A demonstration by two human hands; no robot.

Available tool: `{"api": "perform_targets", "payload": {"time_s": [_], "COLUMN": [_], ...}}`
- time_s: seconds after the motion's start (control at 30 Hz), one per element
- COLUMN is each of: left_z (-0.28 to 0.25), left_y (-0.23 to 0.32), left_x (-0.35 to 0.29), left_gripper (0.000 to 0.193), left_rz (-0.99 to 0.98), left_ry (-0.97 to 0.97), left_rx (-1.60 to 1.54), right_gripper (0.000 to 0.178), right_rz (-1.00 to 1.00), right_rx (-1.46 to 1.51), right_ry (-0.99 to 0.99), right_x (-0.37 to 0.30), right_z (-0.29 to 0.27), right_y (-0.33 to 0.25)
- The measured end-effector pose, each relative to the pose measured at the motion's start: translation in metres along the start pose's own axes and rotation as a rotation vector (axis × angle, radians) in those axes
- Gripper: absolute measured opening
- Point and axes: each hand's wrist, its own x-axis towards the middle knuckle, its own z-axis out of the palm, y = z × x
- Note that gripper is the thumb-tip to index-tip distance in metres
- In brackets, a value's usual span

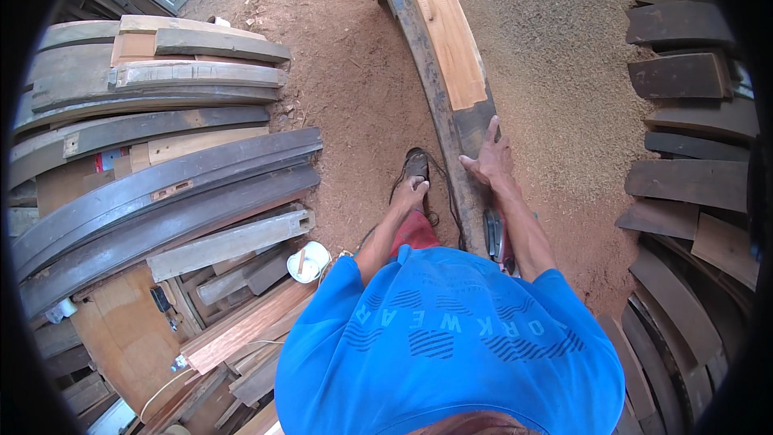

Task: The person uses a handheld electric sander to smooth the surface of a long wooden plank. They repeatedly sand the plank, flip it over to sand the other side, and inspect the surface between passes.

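Note:
My right hand (491, 159) lies with fingers spread on the dark, rough near end of a plank (444, 28), whose farther surface is pale and smooth. The plank rests lengthwise along a narrow, worn wooden beam (427, 64). Beside my right forearm, at the near end of the beam, sits a red and dark power tool (506, 243), mostly hidden by the arm and blue shirt. My left hand (412, 190) hangs left of the beam, above a dark shoe (415, 163). Its fingers are curled, and I cannot make out whether they hold anything.
Stacked old boards (169, 189) line the left side, and more dark timbers (684, 181) line the right. A white bucket (308, 262) stands by the left stack. A black cable (456, 213) runs beside the beam. Shavings (564, 72) cover the ground to the right.

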Motion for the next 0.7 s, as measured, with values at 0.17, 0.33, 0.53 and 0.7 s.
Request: {"api": "perform_targets", "payload": {"time_s": [0.17,0.33,0.53,0.7], "left_z": [-0.013,-0.02,-0.02,-0.016], "left_y": [0.023,0.013,0.015,0.02], "left_x": [-0.017,-0.02,-0.014,-0.013], "left_gripper": [0.053,0.051,0.052,0.055], "left_rz": [-0.029,-0.079,-0.052,-0.04], "left_ry": [0.008,-0.002,0.012,0.01], "left_rx": [-0.007,-0.044,-0.052,0.046], "right_gripper": [0.139,0.139,0.142,0.139], "right_rz": [-0.077,-0.083,-0.084,-0.064], "right_rx": [0.027,0.024,0.016,0.024], "right_ry": [0.049,0.055,0.061,0.022], "right_x": [0.007,0.006,0.01,0.007], "right_z": [0.009,0.01,0.014,0.007], "right_y": [0.014,0.012,0.013,0.009]}}
